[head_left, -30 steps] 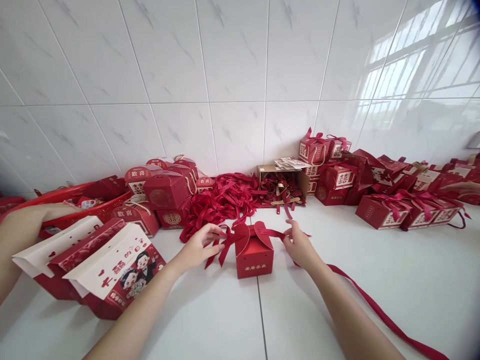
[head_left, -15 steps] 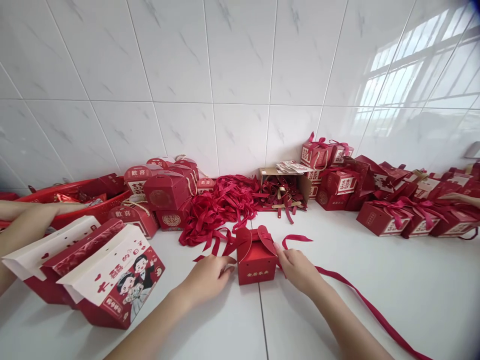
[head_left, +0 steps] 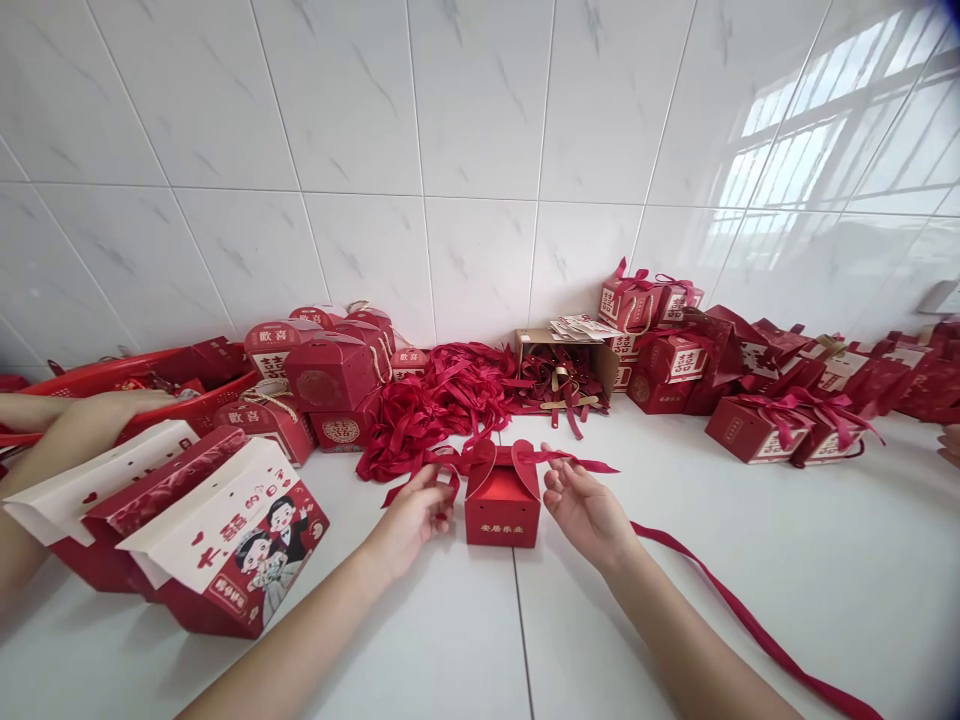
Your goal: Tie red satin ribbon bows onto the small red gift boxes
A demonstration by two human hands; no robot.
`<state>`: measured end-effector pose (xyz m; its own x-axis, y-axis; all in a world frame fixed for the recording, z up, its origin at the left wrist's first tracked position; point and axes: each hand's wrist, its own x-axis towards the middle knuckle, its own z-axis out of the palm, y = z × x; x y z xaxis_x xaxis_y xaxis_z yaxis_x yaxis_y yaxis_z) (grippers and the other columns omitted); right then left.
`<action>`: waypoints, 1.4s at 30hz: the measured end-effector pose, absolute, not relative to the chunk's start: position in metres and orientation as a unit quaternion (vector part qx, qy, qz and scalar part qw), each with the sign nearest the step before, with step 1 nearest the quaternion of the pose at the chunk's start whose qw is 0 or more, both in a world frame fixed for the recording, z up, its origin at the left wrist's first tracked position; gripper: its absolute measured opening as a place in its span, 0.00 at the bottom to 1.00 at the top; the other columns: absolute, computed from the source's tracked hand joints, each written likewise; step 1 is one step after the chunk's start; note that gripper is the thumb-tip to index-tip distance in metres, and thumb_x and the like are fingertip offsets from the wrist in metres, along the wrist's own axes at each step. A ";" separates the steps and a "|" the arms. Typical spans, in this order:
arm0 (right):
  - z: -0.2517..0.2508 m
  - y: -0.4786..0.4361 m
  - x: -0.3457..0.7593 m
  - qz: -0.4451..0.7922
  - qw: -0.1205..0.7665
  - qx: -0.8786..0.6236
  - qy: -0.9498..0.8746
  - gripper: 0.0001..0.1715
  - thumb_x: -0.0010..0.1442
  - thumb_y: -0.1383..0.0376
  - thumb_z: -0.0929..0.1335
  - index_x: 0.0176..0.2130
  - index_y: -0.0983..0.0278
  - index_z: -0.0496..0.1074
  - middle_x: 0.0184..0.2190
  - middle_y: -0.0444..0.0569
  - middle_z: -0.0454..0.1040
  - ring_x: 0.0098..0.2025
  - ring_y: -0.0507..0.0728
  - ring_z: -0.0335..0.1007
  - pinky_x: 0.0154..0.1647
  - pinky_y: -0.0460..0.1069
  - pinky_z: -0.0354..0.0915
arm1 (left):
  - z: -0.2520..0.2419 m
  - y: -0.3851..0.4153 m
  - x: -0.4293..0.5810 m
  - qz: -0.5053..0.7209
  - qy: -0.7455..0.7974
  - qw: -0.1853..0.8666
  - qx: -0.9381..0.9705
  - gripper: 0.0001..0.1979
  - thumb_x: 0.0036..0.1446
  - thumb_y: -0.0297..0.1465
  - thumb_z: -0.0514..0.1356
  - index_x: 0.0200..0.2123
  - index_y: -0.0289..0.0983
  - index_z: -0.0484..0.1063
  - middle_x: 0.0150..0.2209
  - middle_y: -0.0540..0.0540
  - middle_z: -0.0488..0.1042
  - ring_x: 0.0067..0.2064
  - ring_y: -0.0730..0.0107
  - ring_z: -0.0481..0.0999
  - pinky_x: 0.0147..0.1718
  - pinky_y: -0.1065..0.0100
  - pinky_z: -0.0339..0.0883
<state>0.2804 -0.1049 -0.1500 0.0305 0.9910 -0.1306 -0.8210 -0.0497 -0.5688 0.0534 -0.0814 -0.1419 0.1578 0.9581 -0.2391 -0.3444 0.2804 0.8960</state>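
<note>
A small red gift box [head_left: 502, 521] with gold lettering stands upright on the white table in front of me, its rounded top flaps leaning together. A dark red ribbon [head_left: 592, 465] runs across these flaps and sticks out on both sides. My left hand [head_left: 417, 513] is at the box's left, its curled fingers on the ribbon's left end. On the other side, my right hand [head_left: 589, 508] pinches the ribbon between thumb and fingertip, the other fingers loosely bent. Behind the box lies a tangled heap of red ribbons [head_left: 442, 400].
Picture-printed boxes [head_left: 225, 540] stand at left, before a red basket [head_left: 142, 372] where another person's arms [head_left: 82, 415] reach. An open carton [head_left: 566, 370] holds straps. Ribbon-tied boxes [head_left: 757, 430] sit right; another person's hand [head_left: 951, 445] shows at the edge. A loose ribbon [head_left: 735, 600] trails forward.
Both my hands have shifted up along the box's sides and drawn the ribbon ends outward. At right, one tied box has left the front row, and the other person's hand there has moved down.
</note>
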 end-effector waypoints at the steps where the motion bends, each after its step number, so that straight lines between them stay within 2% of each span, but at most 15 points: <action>1: -0.150 -0.104 0.282 0.687 0.674 -0.237 -0.131 0.09 0.55 0.73 0.70 0.34 0.60 0.69 0.31 0.41 0.70 0.30 0.47 0.69 0.25 0.42 0.66 | -0.138 -0.079 0.051 0.489 0.423 0.685 0.336 0.18 0.46 0.20 0.60 0.42 0.39 0.70 0.29 0.51 0.73 0.24 0.76 0.71 0.20 0.76 0.60; 4: -0.150 -0.101 0.284 0.683 0.686 -0.239 -0.070 0.07 0.60 0.74 0.66 0.33 0.62 0.70 0.27 0.41 0.69 0.26 0.46 0.67 0.23 0.40 0.66 | -0.131 -0.073 0.044 0.498 0.402 0.710 0.293 0.09 0.51 0.22 0.59 0.38 0.36 0.70 0.33 0.47 0.76 0.26 0.74 0.75 0.22 0.75 0.66; 6: -0.152 -0.099 0.284 0.677 0.687 -0.257 -0.054 0.07 0.61 0.73 0.66 0.31 0.64 0.69 0.25 0.40 0.69 0.25 0.45 0.67 0.23 0.40 0.66 | -0.131 -0.069 0.041 0.503 0.395 0.722 0.264 0.06 0.55 0.24 0.57 0.37 0.34 0.71 0.32 0.45 0.77 0.26 0.73 0.75 0.22 0.74 0.67; 9: -0.155 -0.096 0.283 0.680 0.676 -0.280 -0.042 0.04 0.61 0.70 0.67 0.32 0.65 0.70 0.23 0.39 0.67 0.23 0.44 0.66 0.21 0.39 0.66 | -0.133 -0.065 0.040 0.509 0.396 0.729 0.227 0.05 0.59 0.27 0.56 0.37 0.34 0.71 0.29 0.45 0.77 0.24 0.73 0.75 0.21 0.74 0.68; 11: -0.156 -0.095 0.284 0.692 0.659 -0.294 -0.031 0.01 0.60 0.68 0.69 0.35 0.64 0.71 0.23 0.39 0.68 0.21 0.45 0.64 0.19 0.40 0.65 | -0.136 -0.063 0.039 0.514 0.404 0.728 0.207 0.04 0.59 0.26 0.57 0.37 0.34 0.71 0.27 0.47 0.76 0.23 0.75 0.75 0.20 0.75 0.67; 16: -0.151 -0.096 0.290 0.698 0.649 -0.300 -0.019 0.04 0.59 0.65 0.70 0.37 0.62 0.71 0.23 0.39 0.68 0.21 0.45 0.63 0.17 0.41 0.62 | -0.140 -0.061 0.036 0.520 0.428 0.720 0.170 0.03 0.58 0.26 0.58 0.34 0.33 0.71 0.26 0.48 0.76 0.24 0.75 0.75 0.20 0.76 0.68; 20: -0.150 -0.098 0.296 0.664 0.677 -0.315 -0.035 0.02 0.57 0.66 0.70 0.33 0.61 0.71 0.23 0.40 0.67 0.21 0.46 0.61 0.17 0.41 0.63 | -0.137 -0.061 0.033 0.540 0.433 0.699 0.176 0.03 0.57 0.28 0.60 0.34 0.35 0.73 0.27 0.49 0.77 0.26 0.74 0.77 0.22 0.75 0.69; 23: -0.150 -0.097 0.301 0.611 0.708 -0.350 -0.056 0.05 0.55 0.65 0.72 0.30 0.60 0.71 0.25 0.40 0.68 0.23 0.47 0.63 0.20 0.42 0.65 | -0.126 -0.063 0.029 0.580 0.430 0.660 0.208 0.01 0.56 0.28 0.62 0.32 0.36 0.73 0.27 0.51 0.77 0.28 0.74 0.77 0.22 0.76 0.67; 29: -0.127 -0.094 0.315 0.485 0.775 -0.374 -0.155 0.08 0.51 0.61 0.74 0.32 0.58 0.73 0.30 0.40 0.70 0.28 0.47 0.65 0.28 0.42 0.64 | -0.077 -0.066 0.025 0.634 0.406 0.551 0.361 0.12 0.45 0.33 0.69 0.35 0.36 0.78 0.32 0.49 0.78 0.33 0.73 0.74 0.26 0.76 0.65; 32: -0.097 -0.091 0.317 0.430 0.789 -0.374 -0.227 0.11 0.51 0.57 0.74 0.34 0.59 0.75 0.35 0.42 0.73 0.34 0.49 0.67 0.32 0.43 0.63 | -0.045 -0.065 0.031 0.615 0.387 0.507 0.464 0.11 0.47 0.37 0.68 0.34 0.37 0.79 0.34 0.47 0.78 0.33 0.71 0.72 0.27 0.74 0.63; 34: -0.074 -0.089 0.314 0.373 0.795 -0.376 -0.297 0.12 0.51 0.56 0.74 0.34 0.60 0.76 0.34 0.42 0.73 0.34 0.49 0.67 0.33 0.44 0.62 | -0.024 -0.065 0.040 0.595 0.380 0.449 0.548 0.12 0.50 0.38 0.66 0.34 0.36 0.80 0.31 0.47 0.78 0.32 0.72 0.71 0.28 0.73 0.63; 37: -0.041 -0.087 0.305 0.296 0.775 -0.380 -0.410 0.13 0.53 0.55 0.72 0.34 0.61 0.76 0.28 0.42 0.72 0.32 0.50 0.66 0.33 0.45 0.62 | 0.001 -0.065 0.057 0.569 0.373 0.373 0.631 0.13 0.50 0.37 0.66 0.37 0.36 0.79 0.29 0.48 0.77 0.33 0.69 0.72 0.34 0.70 0.64; 39: -0.023 -0.087 0.296 0.276 0.744 -0.376 -0.478 0.14 0.55 0.54 0.71 0.36 0.61 0.76 0.29 0.44 0.74 0.32 0.51 0.67 0.33 0.46 0.62 | 0.012 -0.064 0.068 0.565 0.360 0.355 0.651 0.14 0.50 0.38 0.66 0.37 0.35 0.79 0.30 0.46 0.77 0.35 0.66 0.73 0.36 0.68 0.65; 42: -0.004 -0.088 0.285 0.253 0.709 -0.348 -0.559 0.14 0.54 0.56 0.71 0.36 0.62 0.76 0.31 0.46 0.75 0.32 0.53 0.68 0.34 0.48 0.63 | 0.019 -0.060 0.082 0.564 0.350 0.351 0.660 0.15 0.50 0.40 0.65 0.35 0.34 0.79 0.27 0.47 0.75 0.32 0.68 0.71 0.34 0.69 0.64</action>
